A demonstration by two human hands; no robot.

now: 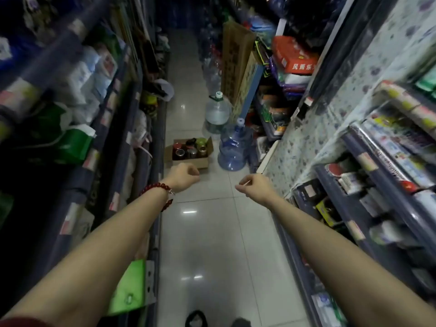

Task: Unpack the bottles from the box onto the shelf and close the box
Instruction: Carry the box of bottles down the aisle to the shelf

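Observation:
An open cardboard box point(203, 162) sits on the tiled aisle floor ahead, flaps up, with several bottles point(188, 149) standing inside, seen from the top. My left hand point(182, 177), with a red bead bracelet on the wrist, hangs curled in a loose fist just short of the box's near edge. My right hand point(253, 185) is also curled shut, out over the floor to the right of the box. Neither hand holds anything. Stocked shelves point(368, 175) run along the right side of the aisle.
Two large water jugs stand just past the box: a clear one point(217, 113) and a blue one point(233, 147) beside the box's right side. A tall cardboard carton point(236, 60) leans at the back right. Packed shelves point(99, 95) line the left. My shoes point(195, 318) are on the floor below.

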